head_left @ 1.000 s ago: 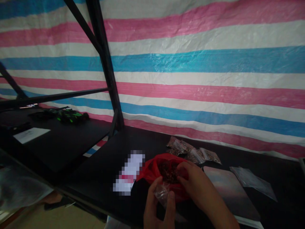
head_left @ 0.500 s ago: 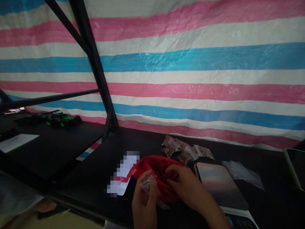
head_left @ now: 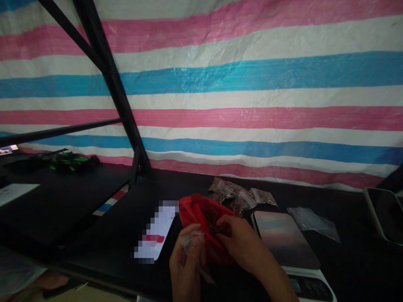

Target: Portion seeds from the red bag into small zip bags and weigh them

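Red bag (head_left: 195,210) on table (head_left: 126,247); soft side could flop, spill dark bits (head_left: 209,217). Right hand (head_left: 241,239) at bag's mouth, fingers narrow; can't tell if holding any. Left hand (head_left: 188,262), near, pinches clear bag (head_left: 187,239). Forearm (head_left: 275,270) could bump scale (head_left: 286,239), right.

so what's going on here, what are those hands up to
A person's left hand holds a small clear plastic bag between thumb and fingers. The right hand reaches into an open red plastic bag with dark contents, too dim to identify. Several filled clear bags lie behind it. To the right sits a digital scale, with flat clear bags beyond.
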The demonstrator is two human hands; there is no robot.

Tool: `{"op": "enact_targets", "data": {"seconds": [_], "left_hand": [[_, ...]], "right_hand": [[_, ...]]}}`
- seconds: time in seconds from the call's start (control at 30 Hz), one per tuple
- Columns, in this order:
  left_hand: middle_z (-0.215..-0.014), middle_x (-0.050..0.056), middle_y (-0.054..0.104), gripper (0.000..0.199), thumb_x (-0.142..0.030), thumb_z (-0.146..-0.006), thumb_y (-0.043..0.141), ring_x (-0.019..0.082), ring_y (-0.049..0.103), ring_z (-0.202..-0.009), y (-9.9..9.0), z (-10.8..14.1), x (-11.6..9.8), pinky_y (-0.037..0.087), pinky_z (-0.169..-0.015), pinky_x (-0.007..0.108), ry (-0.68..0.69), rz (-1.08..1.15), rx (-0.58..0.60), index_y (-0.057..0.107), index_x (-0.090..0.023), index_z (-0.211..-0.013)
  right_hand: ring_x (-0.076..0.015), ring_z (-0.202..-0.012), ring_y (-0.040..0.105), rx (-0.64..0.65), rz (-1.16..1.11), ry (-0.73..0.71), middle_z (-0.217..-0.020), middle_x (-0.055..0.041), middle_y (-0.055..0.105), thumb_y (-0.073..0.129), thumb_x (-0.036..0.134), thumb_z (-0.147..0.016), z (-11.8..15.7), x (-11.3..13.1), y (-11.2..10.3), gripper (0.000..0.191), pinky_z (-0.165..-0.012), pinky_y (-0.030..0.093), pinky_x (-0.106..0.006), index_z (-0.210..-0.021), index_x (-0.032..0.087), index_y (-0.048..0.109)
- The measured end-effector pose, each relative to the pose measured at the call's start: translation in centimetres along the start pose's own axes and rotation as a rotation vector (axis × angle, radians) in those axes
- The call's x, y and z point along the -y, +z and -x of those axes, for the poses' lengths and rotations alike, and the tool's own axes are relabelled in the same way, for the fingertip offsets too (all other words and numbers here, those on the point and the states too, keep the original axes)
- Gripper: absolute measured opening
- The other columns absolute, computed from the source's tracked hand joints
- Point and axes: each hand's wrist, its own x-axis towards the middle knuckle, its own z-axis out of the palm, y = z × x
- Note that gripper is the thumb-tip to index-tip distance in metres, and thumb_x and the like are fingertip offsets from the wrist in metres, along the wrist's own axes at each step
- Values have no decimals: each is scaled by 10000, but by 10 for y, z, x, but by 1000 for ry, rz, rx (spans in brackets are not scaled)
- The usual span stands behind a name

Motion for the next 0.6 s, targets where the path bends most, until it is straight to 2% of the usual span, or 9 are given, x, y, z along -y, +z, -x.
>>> {"op": "enact_targets", "data": {"seconds": [0.17,0.37,0.5,0.6], "left_hand": [[-599,-22,604,527,-591,-702,921,117,511,-498,-3,1,-7,431,-457,208,0,-11,-2,778,-181,-1001],[-783,34,713,499,-590,-665,931,172,631,-649,-9,-8,-3,537,-544,241,-25,-51,-79,805,-198,-947],[-787,36,718,505,-574,-669,940,141,597,-606,-6,-10,-5,490,-505,213,-80,-37,-15,807,-187,-965],[-814,39,729,501,-565,-652,952,143,616,-621,0,-8,-9,523,-530,221,-112,31,11,803,-192,-952]], "right_hand": [[-241,-974,768,-50,-61,26,-1016,-61,826,689,134,-918,-4,-2,1,160,-866,529,-326,-1034,203,775],[-280,-1127,708,-103,134,-5,-1145,-82,783,668,59,-890,-5,-5,3,226,-974,501,-379,-1039,211,746],[-284,-1158,692,-143,174,-17,-1204,-95,747,667,28,-874,-6,-2,9,259,-1013,496,-387,-1048,205,742],[-291,-1138,702,-160,124,-5,-1227,-119,736,670,49,-890,-10,1,15,256,-1011,502,-397,-1087,192,749]]}}
